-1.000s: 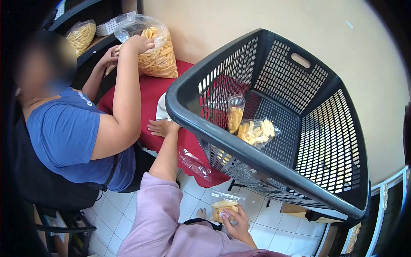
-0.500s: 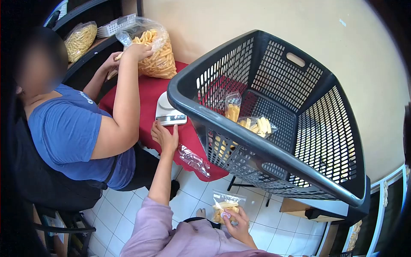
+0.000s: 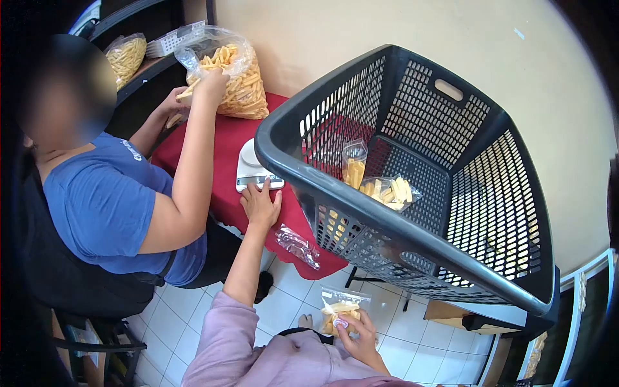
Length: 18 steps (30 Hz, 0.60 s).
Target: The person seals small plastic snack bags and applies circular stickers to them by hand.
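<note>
My left hand (image 3: 260, 205) lies flat on the red tablecloth (image 3: 219, 148), fingers spread, its tips touching the front edge of a small white digital scale (image 3: 253, 169). My right hand (image 3: 356, 330) is low over my lap, closed on a small clear bag of yellow snack sticks (image 3: 338, 309). A dark grey plastic laundry basket (image 3: 412, 251) stands tilted to the right of the scale, with two filled clear bags (image 3: 382, 187) inside it.
A person in a blue shirt (image 3: 109, 206) sits at the left, their hand (image 3: 209, 80) reaching into a large clear bag of snack sticks (image 3: 235, 77). A second big bag (image 3: 126, 57) sits on a dark shelf. An empty clear bag (image 3: 298, 244) hangs at the table's edge. White floor tiles lie below.
My left hand first drew back from under the basket rim, then moved forward onto the scale's front edge. The basket shifted right, uncovering the scale. My right hand kept hold of the small bag.
</note>
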Tool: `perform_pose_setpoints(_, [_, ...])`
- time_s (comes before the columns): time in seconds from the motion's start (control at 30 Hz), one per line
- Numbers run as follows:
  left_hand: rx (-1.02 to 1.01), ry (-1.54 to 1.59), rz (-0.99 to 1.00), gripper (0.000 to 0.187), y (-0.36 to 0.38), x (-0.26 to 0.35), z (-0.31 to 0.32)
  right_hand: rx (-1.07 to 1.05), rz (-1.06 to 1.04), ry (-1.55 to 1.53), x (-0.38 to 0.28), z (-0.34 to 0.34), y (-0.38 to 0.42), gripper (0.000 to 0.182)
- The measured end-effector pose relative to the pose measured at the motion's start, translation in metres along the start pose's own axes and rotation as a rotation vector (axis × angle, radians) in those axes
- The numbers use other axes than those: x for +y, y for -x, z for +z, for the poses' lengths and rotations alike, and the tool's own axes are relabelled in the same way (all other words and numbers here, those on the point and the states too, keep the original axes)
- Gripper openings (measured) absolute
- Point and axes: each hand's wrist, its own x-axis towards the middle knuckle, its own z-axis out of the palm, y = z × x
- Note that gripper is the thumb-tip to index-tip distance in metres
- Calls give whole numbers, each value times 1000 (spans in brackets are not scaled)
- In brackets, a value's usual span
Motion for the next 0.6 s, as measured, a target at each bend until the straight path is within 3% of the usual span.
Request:
perform_pose_setpoints(0.2, [-70, -7, 47, 52, -4, -11, 18, 29, -1, 14, 1, 0, -2, 27])
perform_pose_setpoints(0.33, [-6, 18, 76, 48, -6, -12, 23, 6, 14, 30, 0, 0, -6, 26])
perform_pose_setpoints(0.6, [-160, 18, 47, 50, -10, -14, 23, -14, 20, 9, 3, 3, -9, 27])
